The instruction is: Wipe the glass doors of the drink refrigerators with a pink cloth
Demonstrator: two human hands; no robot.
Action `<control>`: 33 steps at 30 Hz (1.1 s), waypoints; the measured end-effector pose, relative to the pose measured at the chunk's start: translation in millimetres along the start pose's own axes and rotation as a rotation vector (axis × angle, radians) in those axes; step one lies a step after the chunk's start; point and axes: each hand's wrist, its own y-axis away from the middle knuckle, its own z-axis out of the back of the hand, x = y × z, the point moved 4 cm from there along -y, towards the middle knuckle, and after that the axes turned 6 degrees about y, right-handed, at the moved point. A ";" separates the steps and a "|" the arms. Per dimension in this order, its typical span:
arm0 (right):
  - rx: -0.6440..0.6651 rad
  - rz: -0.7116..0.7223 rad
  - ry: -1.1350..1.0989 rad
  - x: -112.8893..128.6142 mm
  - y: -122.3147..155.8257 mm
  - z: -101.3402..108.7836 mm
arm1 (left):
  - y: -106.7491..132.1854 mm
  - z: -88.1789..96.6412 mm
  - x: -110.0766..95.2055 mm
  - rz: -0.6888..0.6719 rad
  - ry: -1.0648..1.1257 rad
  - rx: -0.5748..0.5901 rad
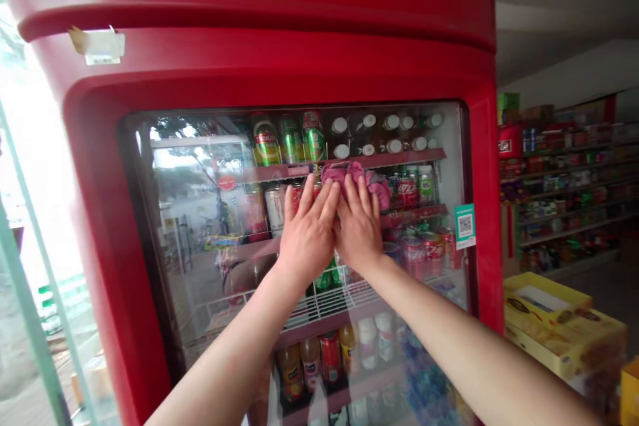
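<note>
A bunched pink cloth (380,189) with greyish parts is pressed against the glass door (194,309) of a red drinks fridge (279,56). My right hand (358,229) holds it there, fingers extended over it and palm toward the glass. Close beside it, my left hand (307,236) lies flat with its fingers spread; its inner fingertips reach the cloth's left edge. Both hands touch near the thumbs. Behind the glass, green cans (266,142) and white-capped bottles (393,123) stand on the top shelf, above red cans (433,249) and juice bottles (310,363).
A QR-code sticker (465,226) is on the door's right edge, and a torn label (102,45) on the upper left frame. Yellow boxes (564,326) stand at the right, before stocked store shelves (569,193). A pale green post (30,319) rises at the left.
</note>
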 end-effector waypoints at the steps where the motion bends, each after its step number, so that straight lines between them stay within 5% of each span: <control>1: 0.014 0.056 -0.020 13.0 0.9 -0.2 | 11.4 5.9 7.7 0.023 -0.023 -0.010; 6: 0.049 0.341 -0.116 40.5 -0.2 1.3 | 58.1 27.8 34.7 0.186 -0.094 -0.081; 12: 0.036 0.501 -0.070 -3.2 -11.8 1.5 | 55.9 21.3 25.1 0.235 -0.083 -0.121; 27: -0.064 0.064 0.074 -180.9 -27.8 19.3 | 18.1 -22.0 -42.3 0.182 -0.020 -0.054; 33: -0.198 -0.295 0.104 -253.7 -15.9 11.7 | 15.3 -24.8 -59.6 0.237 0.031 -0.062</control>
